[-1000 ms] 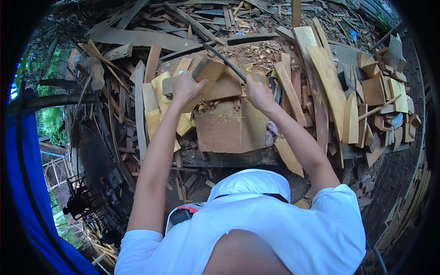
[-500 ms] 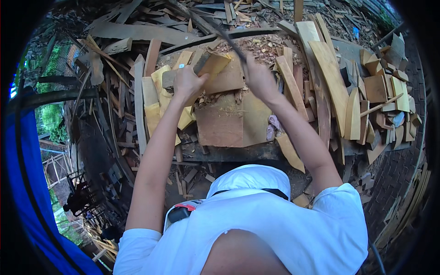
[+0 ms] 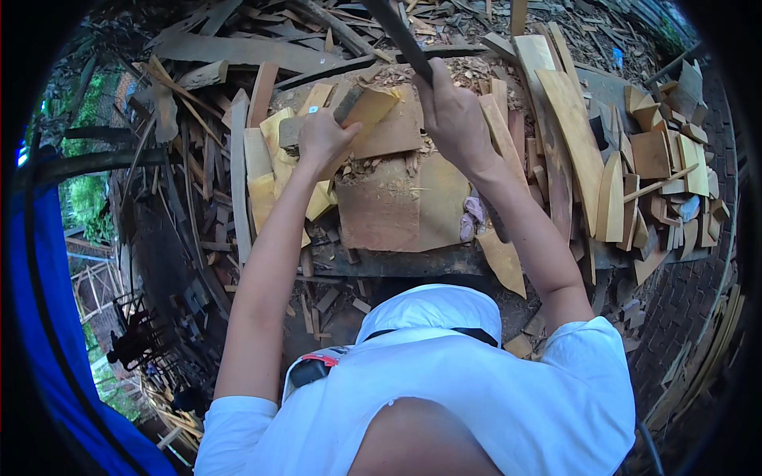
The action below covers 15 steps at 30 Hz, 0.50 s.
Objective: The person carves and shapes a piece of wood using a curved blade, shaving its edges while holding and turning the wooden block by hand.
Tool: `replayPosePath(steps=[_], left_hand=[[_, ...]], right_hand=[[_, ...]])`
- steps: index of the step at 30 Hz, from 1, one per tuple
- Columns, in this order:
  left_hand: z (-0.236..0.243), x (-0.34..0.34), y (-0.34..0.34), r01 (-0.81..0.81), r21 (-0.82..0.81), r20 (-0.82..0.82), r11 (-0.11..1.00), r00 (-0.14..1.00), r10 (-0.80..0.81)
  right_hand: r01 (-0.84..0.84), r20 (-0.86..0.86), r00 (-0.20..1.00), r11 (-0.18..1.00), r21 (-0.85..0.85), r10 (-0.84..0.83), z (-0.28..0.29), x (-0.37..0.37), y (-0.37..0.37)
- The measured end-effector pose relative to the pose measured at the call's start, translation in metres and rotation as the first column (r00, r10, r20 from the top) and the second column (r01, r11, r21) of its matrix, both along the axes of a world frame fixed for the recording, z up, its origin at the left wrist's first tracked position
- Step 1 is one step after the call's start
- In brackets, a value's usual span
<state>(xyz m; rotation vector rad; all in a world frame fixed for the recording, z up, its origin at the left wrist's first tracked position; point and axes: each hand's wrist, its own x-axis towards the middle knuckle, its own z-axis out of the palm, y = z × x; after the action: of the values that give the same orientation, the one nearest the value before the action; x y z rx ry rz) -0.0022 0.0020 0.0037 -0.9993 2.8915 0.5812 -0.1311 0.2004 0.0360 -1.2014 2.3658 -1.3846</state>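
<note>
My left hand (image 3: 324,140) is closed round a short block of yellowish wood (image 3: 371,103), which it holds tilted over the work surface. In my right hand (image 3: 456,123), a long, dark machete-like tool (image 3: 403,41) is gripped and raised, its far end running out of the top of the view. The tool and the wood are apart. Beneath them lies a flat brown board (image 3: 397,139) strewn with chips. Closer to me is a wide two-toned wooden board (image 3: 381,214), with a crumpled pinkish cloth (image 3: 471,218) at its right side.
Several long planks (image 3: 567,135) stand or lean to the right, beside a pile of cut wood blocks (image 3: 655,155). More offcuts (image 3: 262,170) lie on the left. Wood scraps (image 3: 444,20) cover the ground behind. A blue sheet (image 3: 48,317) hangs at far left.
My right hand has risen toward me and slightly to the right, lifting the tool higher and swinging it steeper. My left hand and the wood block have barely moved.
</note>
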Motion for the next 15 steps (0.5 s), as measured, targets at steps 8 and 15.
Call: replayPosePath(steps=[8, 15], left_hand=[[-0.004, 0.003, -0.002, 0.012, 0.021, -0.033, 1.000, 0.999, -0.011], [-0.011, 0.006, -0.003, -0.061, -0.005, 0.030, 0.998, 0.998, 0.061]], right_hand=[[-0.154, 0.096, 0.987, 0.923, 0.352, 0.128, -0.130, -0.007, 0.012], [-0.124, 0.149, 0.984, 0.978, 0.167, 0.100, -0.011, -0.012, 0.002]])
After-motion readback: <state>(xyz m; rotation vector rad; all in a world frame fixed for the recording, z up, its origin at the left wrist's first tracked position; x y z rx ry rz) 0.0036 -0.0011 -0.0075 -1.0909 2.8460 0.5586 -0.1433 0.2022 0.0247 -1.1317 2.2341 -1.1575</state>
